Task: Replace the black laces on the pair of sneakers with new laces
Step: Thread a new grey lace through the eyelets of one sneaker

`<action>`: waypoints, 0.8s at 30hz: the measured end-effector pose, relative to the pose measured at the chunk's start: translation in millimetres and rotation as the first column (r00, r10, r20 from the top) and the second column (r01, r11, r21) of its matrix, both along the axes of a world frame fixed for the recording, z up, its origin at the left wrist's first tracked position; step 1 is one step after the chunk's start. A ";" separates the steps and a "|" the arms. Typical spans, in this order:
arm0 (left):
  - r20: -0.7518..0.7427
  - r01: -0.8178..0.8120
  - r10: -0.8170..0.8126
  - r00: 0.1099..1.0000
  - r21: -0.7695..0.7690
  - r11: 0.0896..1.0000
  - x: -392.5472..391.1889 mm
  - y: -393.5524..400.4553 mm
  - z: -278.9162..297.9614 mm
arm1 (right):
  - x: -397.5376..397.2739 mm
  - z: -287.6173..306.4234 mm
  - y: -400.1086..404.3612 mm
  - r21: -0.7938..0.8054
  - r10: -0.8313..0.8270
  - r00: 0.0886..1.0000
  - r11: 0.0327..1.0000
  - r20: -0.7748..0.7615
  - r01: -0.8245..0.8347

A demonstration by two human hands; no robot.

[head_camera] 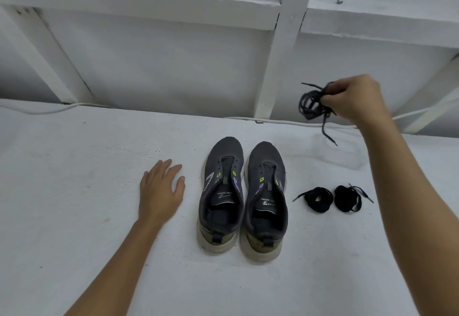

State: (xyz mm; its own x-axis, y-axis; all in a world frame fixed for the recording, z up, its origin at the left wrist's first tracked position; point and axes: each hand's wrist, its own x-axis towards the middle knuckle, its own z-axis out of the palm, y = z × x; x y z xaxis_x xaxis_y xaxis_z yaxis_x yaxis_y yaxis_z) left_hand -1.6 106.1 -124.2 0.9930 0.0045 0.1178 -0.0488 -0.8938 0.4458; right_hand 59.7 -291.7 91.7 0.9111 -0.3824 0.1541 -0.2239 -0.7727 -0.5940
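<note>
Two dark grey sneakers stand side by side on the white surface with toes pointing away, the left sneaker [222, 191] and the right sneaker [265, 199]; their eyelets hold no laces. My right hand [357, 99] is raised at the far right and grips a loose bundle of worn black laces [314, 107], one end dangling down. Two tightly coiled black laces lie right of the shoes, one coil [319, 199] next to the other coil [347, 199]. My left hand [161, 189] rests flat on the surface left of the shoes, fingers spread.
A white cable [285, 122] runs along the back edge of the white surface [74, 166]. Behind it rises a white wall with painted beams [285, 42].
</note>
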 end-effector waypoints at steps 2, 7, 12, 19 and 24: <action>-0.005 0.002 -0.002 1.000 -0.002 1.000 0.0 0.5 0.2 | 8.6 0.9 20.4 0.062 0.056 0.998 0.996 0.027 -0.058; -0.005 0.009 -0.009 1.000 0.006 1.000 -1.1 0.5 1.9 | 31.6 -32.5 69.2 0.124 0.145 0.989 0.982 -0.006 -0.143; -0.001 0.009 -0.009 1.000 0.015 1.000 -0.8 -0.1 2.1 | 43.8 -96.9 98.9 0.078 0.241 0.963 0.969 -0.117 -0.233; 0.027 -0.008 0.008 1.000 0.021 1.000 2.2 -2.1 2.4 | 44.3 -138.4 104.0 -0.041 0.322 0.885 0.934 -0.336 -0.355; 0.075 -0.094 0.095 0.993 -0.009 0.996 15.7 -13.0 15.2 | 37.6 -135.2 104.8 -0.045 0.309 0.901 0.940 -0.305 -0.337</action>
State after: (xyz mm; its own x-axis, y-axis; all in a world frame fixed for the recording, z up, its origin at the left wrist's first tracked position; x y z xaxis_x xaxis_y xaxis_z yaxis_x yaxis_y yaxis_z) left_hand 14.2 93.2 -109.0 0.9764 0.0987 0.1920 0.0021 -0.8937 0.4488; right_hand 97.2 -186.9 -43.5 0.9919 -0.0564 -0.1137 -0.1031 -0.8808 -0.4622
